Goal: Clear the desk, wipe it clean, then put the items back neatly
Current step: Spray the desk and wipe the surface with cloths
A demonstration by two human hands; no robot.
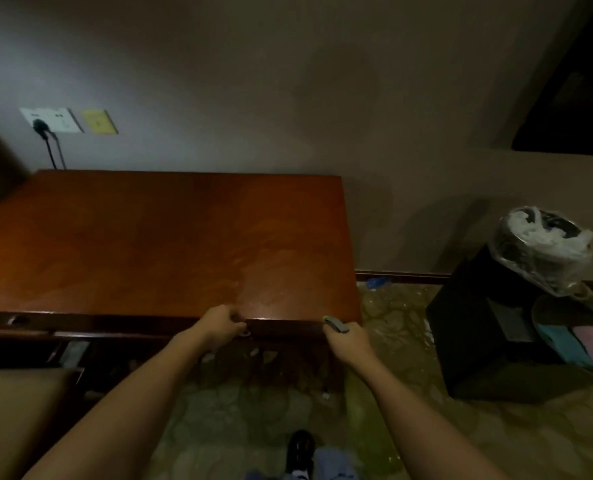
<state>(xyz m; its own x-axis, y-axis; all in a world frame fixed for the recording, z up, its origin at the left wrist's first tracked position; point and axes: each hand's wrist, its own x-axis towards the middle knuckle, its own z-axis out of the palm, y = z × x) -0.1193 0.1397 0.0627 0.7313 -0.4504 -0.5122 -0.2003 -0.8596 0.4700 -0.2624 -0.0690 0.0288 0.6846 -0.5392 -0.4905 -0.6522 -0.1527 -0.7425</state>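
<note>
At the near edge of the reddish wooden desk [170,237], left hand [220,327] with fingers curled over the front lip, apparently gripping something small at the edge, too blurred to name. Just to the right, near the desk's corner, right hand [347,339] clenched round a small grey object [336,323], maybe a folded cloth, hard to tell. Faint smeared streaks across the right half of the desktop. Against the wall behind, a white socket plate [50,119] with a black plug and cord, a yellow card [99,121] beside it. On the floor at right, a black box [478,334] bearing a clear plastic bag [544,251] and folded teal and pink cloths [572,337]. Below, a black shoe [300,448].
</note>
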